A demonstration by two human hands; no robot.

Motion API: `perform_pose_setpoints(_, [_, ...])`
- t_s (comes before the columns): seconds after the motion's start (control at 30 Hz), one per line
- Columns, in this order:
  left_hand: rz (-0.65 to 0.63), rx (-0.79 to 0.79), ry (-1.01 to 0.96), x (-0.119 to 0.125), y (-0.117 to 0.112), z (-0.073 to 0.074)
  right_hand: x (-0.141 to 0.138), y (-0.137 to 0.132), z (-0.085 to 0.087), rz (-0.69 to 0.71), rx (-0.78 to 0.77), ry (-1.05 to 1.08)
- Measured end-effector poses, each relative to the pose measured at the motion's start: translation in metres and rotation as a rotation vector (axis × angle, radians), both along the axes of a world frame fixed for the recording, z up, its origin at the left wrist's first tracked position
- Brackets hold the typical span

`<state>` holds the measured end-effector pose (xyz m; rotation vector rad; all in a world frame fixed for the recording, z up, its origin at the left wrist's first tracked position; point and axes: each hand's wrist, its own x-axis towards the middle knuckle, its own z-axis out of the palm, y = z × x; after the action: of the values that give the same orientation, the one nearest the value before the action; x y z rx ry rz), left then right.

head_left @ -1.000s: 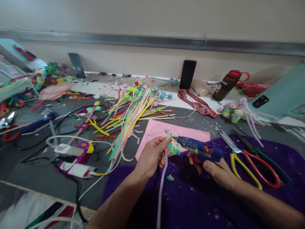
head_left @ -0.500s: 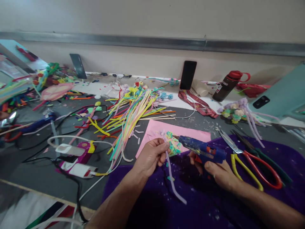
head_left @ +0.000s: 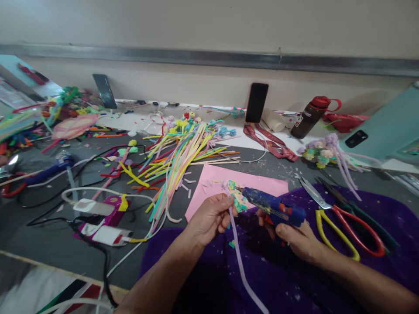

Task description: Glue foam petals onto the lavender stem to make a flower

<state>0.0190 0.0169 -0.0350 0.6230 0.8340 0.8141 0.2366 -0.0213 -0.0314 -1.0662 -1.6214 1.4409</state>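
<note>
Between the thumb and fingers of my left hand [head_left: 211,218] is a lilac pipe cleaner [head_left: 241,266]; its long end hangs down over the purple tray [head_left: 209,279]. Lilac tufts show just above my fingertips. My right hand [head_left: 291,233] is wrapped round a blue hot glue gun [head_left: 275,206], whose nozzle points left, close to those tufts. Whether the nozzle touches them I cannot tell. Behind my hands lies a pink sheet [head_left: 262,181] bearing small cut pieces of yellow, teal and lilac pipe cleaner.
Scissors [head_left: 347,222] and dark-handled pliers [head_left: 363,213] lie at the right. A heap of pipe cleaners [head_left: 183,157] spreads behind the sheet. Left are a power strip [head_left: 114,213] with cables and another glue gun [head_left: 49,170]. A phone [head_left: 257,102] and a bottle [head_left: 309,117] stand at the back.
More of the lilac pipe cleaner now hangs below my left hand, reaching the bottom edge of view. The glue gun has shifted slightly left; its nozzle stays near the tufts.
</note>
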Motion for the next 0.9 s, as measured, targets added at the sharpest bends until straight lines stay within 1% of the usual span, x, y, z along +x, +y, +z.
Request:
perform_pose_setpoints(0.13, [-0.017,-0.004,-0.005,0.0028,-0.0011,0.0021,-0.0002,-0.001,-0.0024,-0.007,0.004,-0.014])
perform_pose_setpoints(0.33, [-0.026,-0.048,0.035,0.007,-0.0028,0.005,0.0012,-0.0025,-0.0009,-0.015,0.052,-0.115])
perform_pose_setpoints(0.57, [-0.037,-0.031,0.023,0.0075,-0.0029,0.0061,-0.0014,0.0005,0.0026,0.007,0.12,-0.149])
perform_pose_setpoints(0.7, [-0.037,-0.02,0.032,0.0077,-0.0032,0.0072,-0.0019,0.001,0.0028,0.033,0.115,-0.157])
perform_pose_setpoints(0.9, [-0.055,-0.018,0.036,0.0077,-0.004,0.0075,-0.0006,0.0002,0.0005,0.023,0.091,-0.173])
